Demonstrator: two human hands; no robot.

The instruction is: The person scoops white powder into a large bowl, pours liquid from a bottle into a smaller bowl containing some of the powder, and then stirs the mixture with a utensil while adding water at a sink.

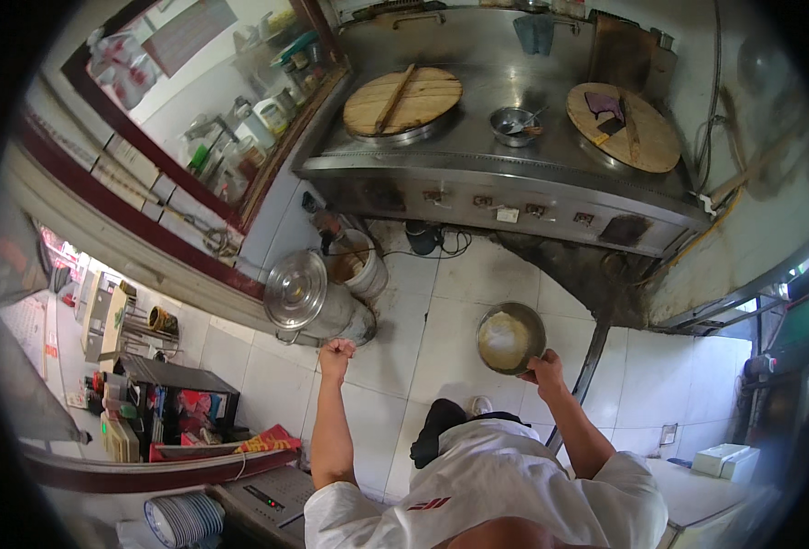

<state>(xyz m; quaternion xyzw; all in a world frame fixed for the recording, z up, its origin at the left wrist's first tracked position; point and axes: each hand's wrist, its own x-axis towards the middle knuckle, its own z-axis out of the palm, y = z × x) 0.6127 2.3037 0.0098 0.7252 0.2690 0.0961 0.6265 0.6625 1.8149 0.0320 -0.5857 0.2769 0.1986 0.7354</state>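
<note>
White short-sleeved shirt point(523, 485) — small red chest marking point(430, 504) — dark legwear point(436, 428), pale shoe point(482, 404).

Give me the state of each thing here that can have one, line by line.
Metal mixing bowl, uncovered, with pale powdery contents
Right hand, gripping the mixing bowl's rim
Left hand, closed, nothing visible in it
Tall metal pot, covered
White bucket, uncovered
Left wooden lid, lying flat
Right wooden lid, purple cloth on top
Small steel bowl, uncovered
Plates, stacked
</note>
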